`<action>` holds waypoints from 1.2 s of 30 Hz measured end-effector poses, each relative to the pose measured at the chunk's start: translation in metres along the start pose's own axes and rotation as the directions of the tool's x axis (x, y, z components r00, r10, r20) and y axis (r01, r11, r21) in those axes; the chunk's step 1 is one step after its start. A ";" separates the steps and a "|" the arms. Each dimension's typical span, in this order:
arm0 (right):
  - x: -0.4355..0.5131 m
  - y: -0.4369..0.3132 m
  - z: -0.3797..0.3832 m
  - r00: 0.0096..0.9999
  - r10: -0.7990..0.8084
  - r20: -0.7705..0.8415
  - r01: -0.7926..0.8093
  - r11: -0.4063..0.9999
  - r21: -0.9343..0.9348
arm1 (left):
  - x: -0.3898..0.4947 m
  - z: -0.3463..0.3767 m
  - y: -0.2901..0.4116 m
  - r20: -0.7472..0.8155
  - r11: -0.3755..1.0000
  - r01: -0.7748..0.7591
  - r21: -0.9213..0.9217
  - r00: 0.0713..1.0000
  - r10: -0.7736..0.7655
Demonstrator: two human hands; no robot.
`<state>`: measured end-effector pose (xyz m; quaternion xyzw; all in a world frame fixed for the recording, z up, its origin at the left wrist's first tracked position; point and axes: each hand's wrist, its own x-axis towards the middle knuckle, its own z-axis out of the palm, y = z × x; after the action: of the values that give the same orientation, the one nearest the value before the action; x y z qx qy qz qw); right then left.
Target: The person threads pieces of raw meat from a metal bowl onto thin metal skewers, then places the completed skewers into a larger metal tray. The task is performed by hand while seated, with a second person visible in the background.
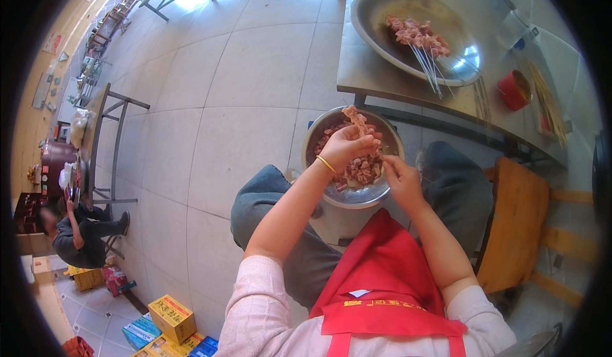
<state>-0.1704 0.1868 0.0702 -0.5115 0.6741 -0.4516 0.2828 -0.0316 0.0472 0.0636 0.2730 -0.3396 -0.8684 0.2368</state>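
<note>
Raw meat pieces on a skewer (355,116) are held in my left hand (348,145), above a metal bowl (391,195) between my knees. Cut raw meat (359,171) lies in that bowl. My right hand (404,179) is at the bowl's right side, its fingers pinched at the lower end of the skewered meat; the skewer itself is mostly hidden there. On the metal table ahead, a wide steel basin (377,36) contains a pile of meat skewers (418,35) with their thin metal ends pointing towards me.
Right of the basin stand a red container (515,90), loose metal skewers (482,96) and bamboo sticks (550,103) on the table (356,72). A wooden chair (516,223) is at my right. Cardboard boxes (172,318) sit on the floor at lower left. Another person (79,237) sits at a far-left table.
</note>
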 end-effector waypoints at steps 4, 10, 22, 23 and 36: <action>-0.001 0.003 0.000 1.000 0.019 -0.011 -0.019 1.000 0.000 | 0.001 -0.002 -0.003 0.007 0.998 0.048 0.032 0.999 -0.048; 0.000 0.003 -0.003 0.980 -0.197 -0.038 0.185 0.960 -0.212 | -0.004 0.005 -0.006 0.018 0.995 0.081 0.062 0.996 -0.082; 0.105 -0.112 -0.114 0.947 -0.130 -0.292 -0.046 0.848 -0.528 | -0.009 -0.022 0.029 -0.104 0.982 0.019 0.187 0.995 0.000; 0.130 -0.105 -0.123 0.940 -0.179 -0.291 -0.014 0.831 -0.556 | -0.006 -0.029 0.032 -0.146 0.978 0.015 0.210 0.989 0.017; 0.077 -0.091 -0.096 0.759 -0.619 -0.204 0.377 0.673 -0.636 | 0.014 -0.065 0.009 -0.129 0.000 0.134 0.991 0.955 0.269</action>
<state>-0.2363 0.1388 0.2002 -0.6337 0.6480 -0.3898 -0.1627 0.0009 0.0032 0.0252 0.4634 -0.8273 -0.3114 0.0622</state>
